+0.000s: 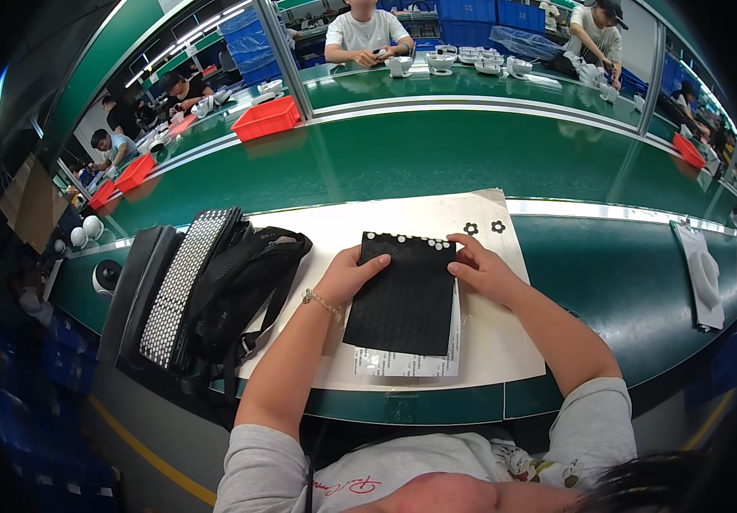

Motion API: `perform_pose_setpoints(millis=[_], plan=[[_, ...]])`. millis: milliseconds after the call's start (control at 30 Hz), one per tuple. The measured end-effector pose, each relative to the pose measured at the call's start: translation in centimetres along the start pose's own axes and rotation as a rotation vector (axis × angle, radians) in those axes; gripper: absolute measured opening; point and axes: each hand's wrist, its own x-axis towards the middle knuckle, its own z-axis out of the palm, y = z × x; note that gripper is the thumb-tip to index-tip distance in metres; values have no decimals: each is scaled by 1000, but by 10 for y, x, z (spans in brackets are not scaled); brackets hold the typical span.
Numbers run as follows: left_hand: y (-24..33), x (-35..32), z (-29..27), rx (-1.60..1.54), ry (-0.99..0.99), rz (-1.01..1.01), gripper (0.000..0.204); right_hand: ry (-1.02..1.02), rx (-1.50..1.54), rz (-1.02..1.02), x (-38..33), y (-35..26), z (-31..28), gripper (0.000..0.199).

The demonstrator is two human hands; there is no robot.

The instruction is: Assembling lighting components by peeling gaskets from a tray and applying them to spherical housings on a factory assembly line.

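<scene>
A black sheet [402, 299] with a row of white dots along its far edge lies between my hands over the white board. My left hand [353, 275] grips its upper left edge, the thumb on top and the fingers mostly hidden beneath. At its upper right edge my right hand [481, 268] closes on the sheet, with the index finger by the corner. From under the near end sticks out a white printed sheet [407, 363]. Two small black flower-shaped pieces, a left one [471, 228] and a right one [498, 227], lie on the board beyond my right hand.
The white board [505, 342] rests on the green workbench [590, 256]. To the left sit a black mesh bag [244, 282] and a stack of sheets with white dots [182, 291]. A white package [700, 274] lies at far right. Red bins [266, 120] and co-workers are beyond.
</scene>
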Motion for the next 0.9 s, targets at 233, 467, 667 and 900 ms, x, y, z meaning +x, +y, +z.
perform_pose_setpoints(millis=[233,467,667,900], plan=[[-3,2,-2,-1,5,13,31,4,-10,-6,1,0,1,45],[-1,0,-1,3,5,-7,30,14,-34,-19,0,2,0,45],[-1,1,-1,10,3,-2,31,2,-19,-12,0,1,0,45],[-1,1,0,-1,-4,10,30,15,-35,-15,0,0,0,45]])
